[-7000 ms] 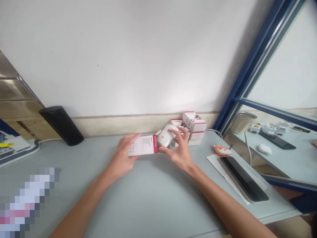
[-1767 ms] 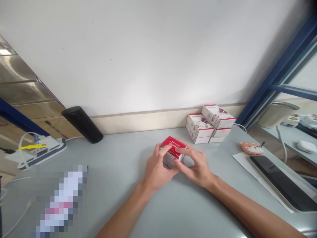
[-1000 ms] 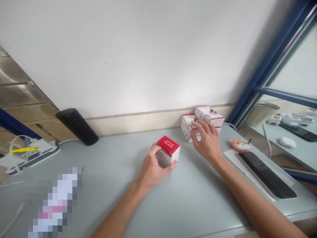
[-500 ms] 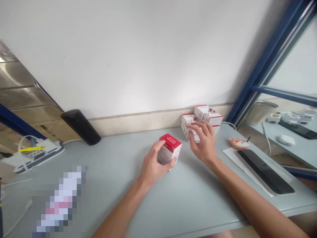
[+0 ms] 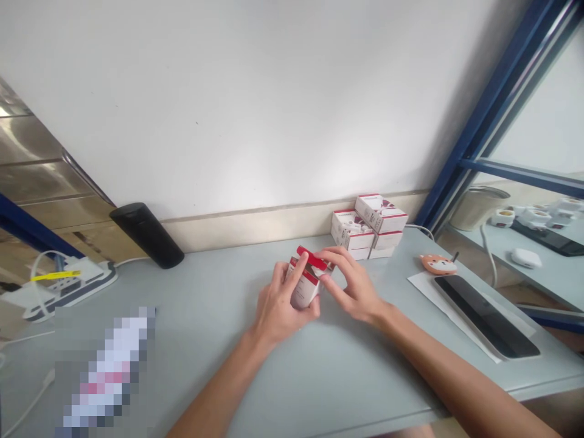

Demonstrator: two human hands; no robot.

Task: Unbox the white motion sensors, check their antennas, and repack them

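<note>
**Box:** small white carton w/ red end (image 5: 302,291), tilted, center of frame, red flap (image 5: 311,257) lifted at top.
**L hand** (image 5: 277,306): fingers wrapped round box, clamped on it, thumb side up near flap.
**R hand** (image 5: 352,288): at box's right side, fingers (image 5: 336,258) curved, slightly apart, tips at or on flap; can't tell if gripping.
**Nearby:** stack of white-red cartons (image 5: 367,228) just behind hands, against wall skirting (image 5: 255,230).
**Table R:** orange fox-shaped item (image 5: 437,264), phone (image 5: 486,316) on white paper (image 5: 422,289).
**Table L:** black bottle lying down (image 5: 146,244), upper left of box; power strip (image 5: 68,293) w/ yellow tag further left.
**Lower L:** pixelated blur (image 5: 107,371), can't tell what.
**Table:** pale gray-blue top (image 5: 365,380).
</note>
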